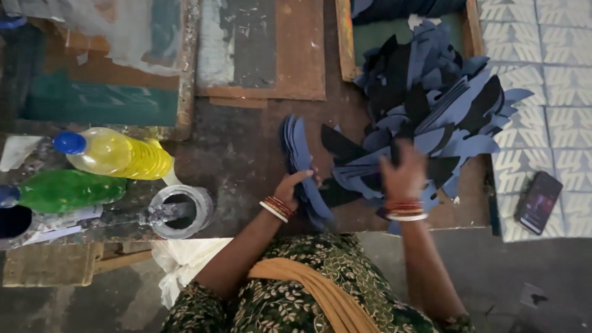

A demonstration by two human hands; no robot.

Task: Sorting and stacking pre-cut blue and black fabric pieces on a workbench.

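At the far left a yellow plastic bottle with a blue cap (117,154) lies on its side just beyond a green plastic bottle (65,190), also on its side, and right of them, near the board's edge, stands a round clear plastic tub with dark residue inside (180,211); a crumpled white plastic bag (182,262) lies nearer, by the person's knee. Moving right, the left hand (291,187) grips a neat upright stack of blue-grey sole-shaped cut pieces (301,166), fingers curled over its near end, so it is grasping the stack and steadying it on edge on the stained brown work board (240,154). Right of that, the right hand (404,176) is blurred above the loose heap of dark blue and black sole-shaped pieces (431,111); whether it pinches a piece or is spread loose I cannot tell. The heap spreads from the middle of the board toward the far right, partly over a wooden frame (345,43). Judging by this, the step in hand looks like gathering loose pieces into the held stack; the next move would call for a single piece turned to match the stack's outline. At the far right a dark mobile phone (538,202) lies on the patterned tile floor (542,92)
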